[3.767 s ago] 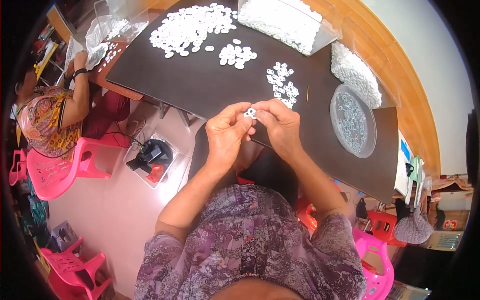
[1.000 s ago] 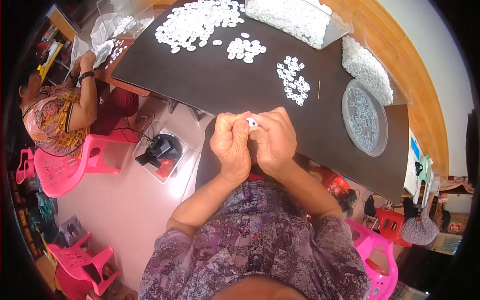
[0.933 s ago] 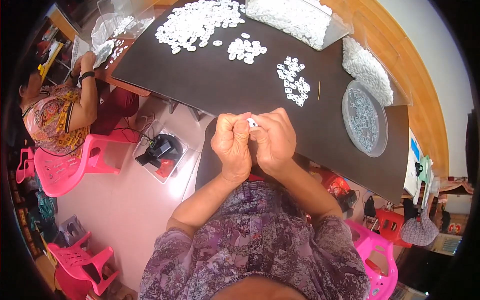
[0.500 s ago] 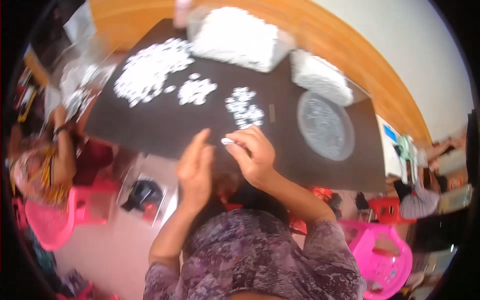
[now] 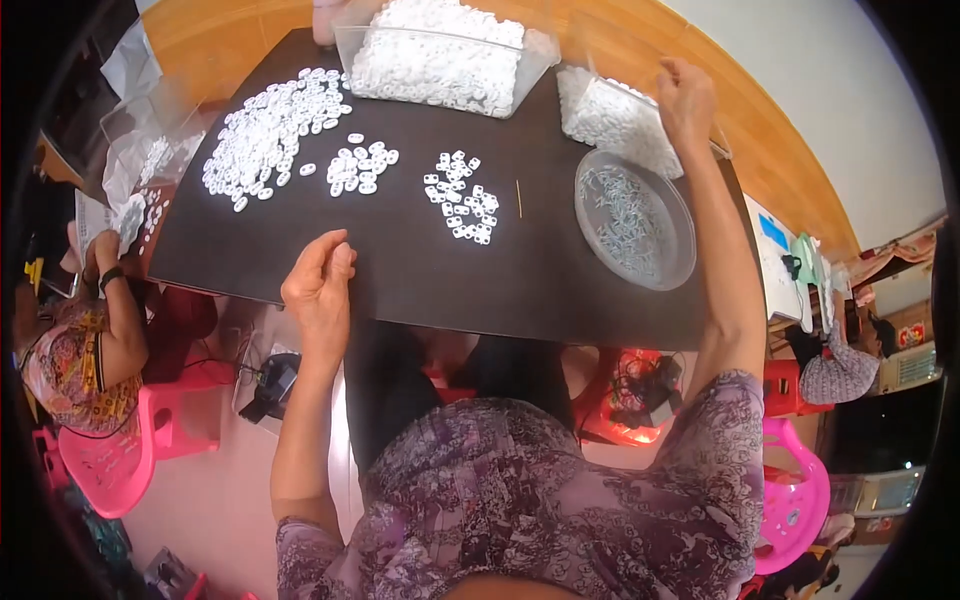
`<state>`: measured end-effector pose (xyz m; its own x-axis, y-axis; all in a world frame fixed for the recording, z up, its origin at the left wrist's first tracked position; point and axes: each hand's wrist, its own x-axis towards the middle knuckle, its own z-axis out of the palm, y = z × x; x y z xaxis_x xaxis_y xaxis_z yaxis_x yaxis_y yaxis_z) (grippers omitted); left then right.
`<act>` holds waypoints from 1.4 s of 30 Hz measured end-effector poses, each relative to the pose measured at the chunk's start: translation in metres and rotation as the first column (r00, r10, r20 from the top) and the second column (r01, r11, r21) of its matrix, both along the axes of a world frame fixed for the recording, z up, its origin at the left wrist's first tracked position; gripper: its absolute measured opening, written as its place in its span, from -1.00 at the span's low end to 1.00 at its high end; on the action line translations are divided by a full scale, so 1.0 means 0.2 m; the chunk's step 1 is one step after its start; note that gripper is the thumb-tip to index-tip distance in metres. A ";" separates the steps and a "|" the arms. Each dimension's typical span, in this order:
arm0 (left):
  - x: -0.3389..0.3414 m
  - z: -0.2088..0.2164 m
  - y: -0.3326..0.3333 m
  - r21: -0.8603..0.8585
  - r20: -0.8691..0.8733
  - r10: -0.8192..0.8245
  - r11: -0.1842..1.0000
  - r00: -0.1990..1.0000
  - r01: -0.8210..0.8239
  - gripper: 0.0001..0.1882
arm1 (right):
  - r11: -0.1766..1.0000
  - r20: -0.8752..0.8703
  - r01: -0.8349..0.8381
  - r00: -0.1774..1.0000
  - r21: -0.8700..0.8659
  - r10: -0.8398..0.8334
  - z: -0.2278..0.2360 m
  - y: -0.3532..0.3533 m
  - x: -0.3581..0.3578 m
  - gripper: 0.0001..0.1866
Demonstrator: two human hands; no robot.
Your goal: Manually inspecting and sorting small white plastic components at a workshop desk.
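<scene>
My left hand (image 5: 322, 290) hovers over the near left edge of the dark table (image 5: 420, 290). Its fingers are curled toward the thumb, and I cannot see whether anything is between them. Far to the right, my right hand (image 5: 687, 105) reaches over the edge of a clear bin (image 5: 590, 50) heaped with small white pieces. Its fingers are bent inward and hide whatever they hold. Between the hands lie a cluster of small white rectangular pieces (image 5: 462, 200) with dark holes and a thin gold-coloured strip (image 5: 519, 198). White oval pieces form a small pile (image 5: 362, 168) farther left.
A round clear tray (image 5: 683, 255) of small grey metal pins sits beside my right forearm. A larger clear bin (image 5: 530, 85) of white pieces stands at the back. A big pile of white ovals (image 5: 265, 135) spreads at left. Another person (image 5: 75, 350) works at far left by a pink chair (image 5: 110, 460).
My right hand, which pinched a small white piece near the middle, has swung up and right to the clear bin. My left hand has drawn leftward, and its fingers have curled in.
</scene>
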<state>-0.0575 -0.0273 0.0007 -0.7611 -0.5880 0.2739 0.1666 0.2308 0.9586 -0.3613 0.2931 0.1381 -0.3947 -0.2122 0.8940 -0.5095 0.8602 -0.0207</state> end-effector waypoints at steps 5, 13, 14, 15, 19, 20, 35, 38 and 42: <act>0.02 -0.02 -0.02 -0.009 0.042 0.020 1.000 0.999 -0.020 -0.81 | 0.948 0.285 -0.252 0.939 0.195 0.191 -0.27 -0.16 0.35 -0.87; 0.02 -0.03 0.00 -0.046 0.027 -0.001 0.999 1.000 0.002 -0.81 | 0.968 0.770 -0.229 0.635 0.107 0.065 -0.49 0.07 0.46 -0.87; 0.02 -0.03 0.01 -0.060 0.033 0.004 0.998 0.999 -0.002 -0.81 | 0.969 0.755 -0.223 0.652 0.105 0.069 -0.51 0.08 0.47 -0.88; 0.02 -0.03 0.01 -0.060 0.033 0.004 0.998 0.999 -0.002 -0.81 | 0.970 0.740 -0.219 0.669 0.102 0.073 -0.53 0.08 0.47 -0.89; 0.02 -0.03 0.01 -0.098 0.047 0.016 0.995 0.999 -0.012 -0.82 | 0.978 0.713 -0.187 0.697 0.087 0.070 -0.59 0.04 0.41 -0.88; 0.03 -0.03 0.01 -0.087 0.045 0.020 0.996 0.999 -0.016 -0.82 | 0.977 0.731 -0.171 0.682 0.124 0.027 -0.59 0.03 0.41 -0.88; -0.04 -0.02 -0.04 -0.319 0.017 0.133 0.940 0.991 -0.121 -0.87 | 0.910 0.644 -0.235 0.764 0.342 -0.045 -0.61 0.02 0.43 -0.85; -0.08 -0.01 -0.09 -0.449 -0.007 0.184 0.878 0.983 -0.167 -0.87 | 0.909 0.617 -0.222 0.786 0.352 -0.047 -0.60 0.03 0.46 -0.87; -0.15 0.02 -0.08 -0.556 -0.044 0.141 0.819 0.989 -0.141 -0.85 | 0.913 0.578 -0.214 0.815 0.347 -0.028 -0.60 0.05 0.46 -0.93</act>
